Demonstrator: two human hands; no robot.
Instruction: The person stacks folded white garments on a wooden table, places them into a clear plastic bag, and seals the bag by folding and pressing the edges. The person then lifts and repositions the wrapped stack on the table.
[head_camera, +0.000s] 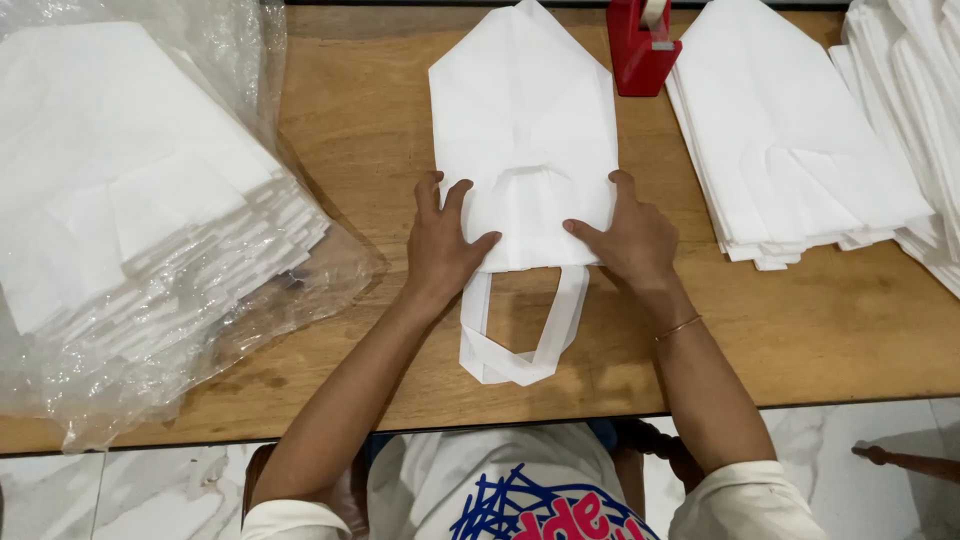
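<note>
step: flattening a folded white bag (525, 130) at table (800, 320) centre | left hand (440, 245) and right hand (630, 240) spread, pressing its lower edge, handle loop (520, 335) hanging out | next: likely firm crease along fold | red tape dispenser (640, 45) behind

Both hands pressed flat, palms down, side by side

The left hand (445, 245) lies with fingers spread and thumb angled inward toward the right; the right hand (628, 238) mirrors it, thumb pointing left, fingers together and extended forward. Both forearms are bare and reach up from the lower edge, converging slightly, and the right wrist wears a thin bangle
</note>
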